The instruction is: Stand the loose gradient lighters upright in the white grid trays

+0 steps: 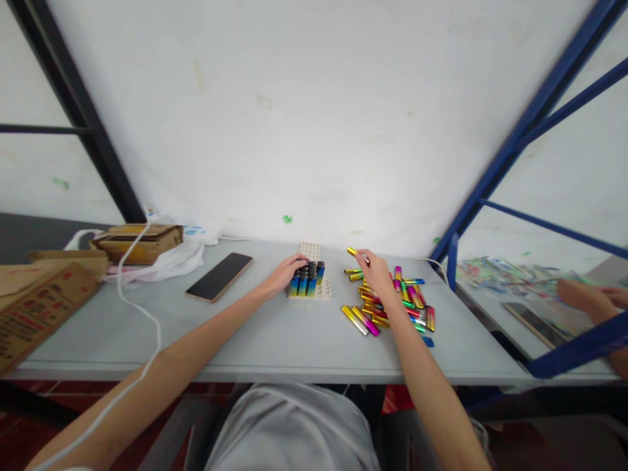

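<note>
Over a grey tabletop (275, 337) by a white wall (318, 131), the right hand (375, 270) is pinching a gold tube (351, 250) at one o'clock. The left hand (287, 271), grip unclear, is touching blue tubes (303, 285) at twelve.

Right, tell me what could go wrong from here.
The left hand could nudge the black-topped tubes in the white rack. Loose shiny tubes might roll if the right hand brushes them. The white cable, crossing before the left forearm in this view, may snag.
</note>
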A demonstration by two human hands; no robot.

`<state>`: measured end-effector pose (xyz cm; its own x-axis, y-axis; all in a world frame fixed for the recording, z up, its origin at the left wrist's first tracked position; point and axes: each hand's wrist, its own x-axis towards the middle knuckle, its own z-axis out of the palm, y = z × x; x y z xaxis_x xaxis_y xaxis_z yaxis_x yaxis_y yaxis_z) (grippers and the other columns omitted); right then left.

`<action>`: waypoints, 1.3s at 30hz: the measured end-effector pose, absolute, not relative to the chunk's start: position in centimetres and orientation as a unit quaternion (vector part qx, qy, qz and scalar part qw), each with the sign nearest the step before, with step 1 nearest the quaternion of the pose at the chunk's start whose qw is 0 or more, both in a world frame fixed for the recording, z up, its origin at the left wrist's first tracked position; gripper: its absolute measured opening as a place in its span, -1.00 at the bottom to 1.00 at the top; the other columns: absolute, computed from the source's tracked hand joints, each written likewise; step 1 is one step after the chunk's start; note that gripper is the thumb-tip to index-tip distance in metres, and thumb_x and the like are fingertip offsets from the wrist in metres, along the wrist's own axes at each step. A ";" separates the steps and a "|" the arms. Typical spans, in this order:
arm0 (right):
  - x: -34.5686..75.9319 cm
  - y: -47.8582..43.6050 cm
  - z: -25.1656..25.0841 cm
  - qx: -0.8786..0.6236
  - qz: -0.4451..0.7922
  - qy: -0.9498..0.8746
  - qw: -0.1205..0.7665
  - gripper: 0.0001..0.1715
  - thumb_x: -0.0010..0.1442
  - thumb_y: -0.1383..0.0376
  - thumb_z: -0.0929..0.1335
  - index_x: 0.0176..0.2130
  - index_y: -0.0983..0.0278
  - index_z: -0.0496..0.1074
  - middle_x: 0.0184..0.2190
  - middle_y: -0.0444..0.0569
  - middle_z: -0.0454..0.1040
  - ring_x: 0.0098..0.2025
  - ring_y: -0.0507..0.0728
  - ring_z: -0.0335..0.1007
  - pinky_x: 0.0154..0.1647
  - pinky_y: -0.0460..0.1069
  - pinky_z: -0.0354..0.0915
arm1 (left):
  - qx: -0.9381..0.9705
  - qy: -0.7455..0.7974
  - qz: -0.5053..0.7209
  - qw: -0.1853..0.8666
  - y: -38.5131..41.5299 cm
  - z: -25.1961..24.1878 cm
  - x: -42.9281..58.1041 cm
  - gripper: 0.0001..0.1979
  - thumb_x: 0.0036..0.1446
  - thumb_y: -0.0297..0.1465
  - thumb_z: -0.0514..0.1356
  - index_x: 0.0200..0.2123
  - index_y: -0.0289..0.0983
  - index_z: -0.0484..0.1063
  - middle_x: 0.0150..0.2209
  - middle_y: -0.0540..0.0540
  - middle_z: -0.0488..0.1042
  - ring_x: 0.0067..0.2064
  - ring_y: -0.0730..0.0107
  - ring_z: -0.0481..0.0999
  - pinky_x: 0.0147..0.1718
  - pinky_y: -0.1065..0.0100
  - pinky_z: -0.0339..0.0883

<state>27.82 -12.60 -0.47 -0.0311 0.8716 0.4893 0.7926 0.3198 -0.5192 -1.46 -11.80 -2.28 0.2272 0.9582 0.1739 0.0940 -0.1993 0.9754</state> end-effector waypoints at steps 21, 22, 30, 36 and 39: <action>20.2 -15.1 -0.8 -0.448 0.517 -0.565 0.462 -0.21 0.23 -0.43 0.17 -0.55 0.15 0.08 -0.65 -0.29 -0.09 -0.64 -0.02 -0.21 -0.60 -0.07 -0.18 | 0.634 0.409 0.467 0.462 -11.9 -2.2 -1.4 -0.74 0.01 -0.16 0.21 -0.30 -0.18 0.50 -0.30 -0.01 0.59 -0.13 0.14 0.53 0.02 0.18 0.34; 19.9 -15.1 -0.8 -0.463 0.512 -0.560 0.458 -0.20 0.25 -0.41 0.14 -0.58 0.15 0.05 -0.66 -0.28 -0.11 -0.65 -0.02 -0.23 -0.61 -0.06 -0.20 | 0.635 0.409 0.467 0.460 -11.9 -2.1 -1.4 -0.74 0.01 -0.16 0.21 -0.29 -0.18 0.51 -0.30 -0.01 0.59 -0.13 0.13 0.53 0.02 0.18 0.34; 19.4 -15.9 -0.9 -0.519 0.447 -0.566 0.459 -0.44 0.35 0.06 0.15 -0.63 0.14 0.03 -0.71 -0.21 -0.04 -0.66 0.02 -0.18 -0.61 -0.03 -0.14 | 0.633 0.410 0.465 0.463 -11.7 -2.4 -1.4 -0.69 -0.01 -0.12 0.21 -0.28 -0.20 0.49 -0.29 -0.01 0.57 -0.11 0.13 0.53 0.03 0.17 0.35; 19.5 -15.3 -1.4 -0.501 0.442 -0.574 0.473 -0.40 0.36 -0.03 0.16 -0.62 0.17 0.11 -0.70 -0.22 -0.02 -0.64 0.01 -0.15 -0.59 -0.03 -0.13 | 0.648 0.418 0.454 0.447 -11.6 -2.4 -1.5 -0.68 0.01 -0.12 0.19 -0.26 -0.20 0.49 -0.25 -0.01 0.59 -0.08 0.11 0.52 0.07 0.15 0.33; 19.6 -15.0 -1.6 -0.463 0.460 -0.575 0.494 -0.31 0.34 -0.25 0.16 -0.48 0.20 0.32 -0.66 -0.26 -0.01 -0.64 0.01 -0.14 -0.59 -0.04 -0.12 | 0.650 0.414 0.453 0.447 -11.6 -2.4 -1.6 -0.69 0.04 -0.13 0.19 -0.25 -0.21 0.50 -0.25 -0.01 0.59 -0.08 0.12 0.53 0.07 0.15 0.33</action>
<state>19.57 -14.99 -1.56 -0.0843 0.9864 0.1412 0.0776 0.1478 -0.9860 -1.62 -11.65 -2.41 0.2457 0.9443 0.2187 0.1330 -0.2563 0.9574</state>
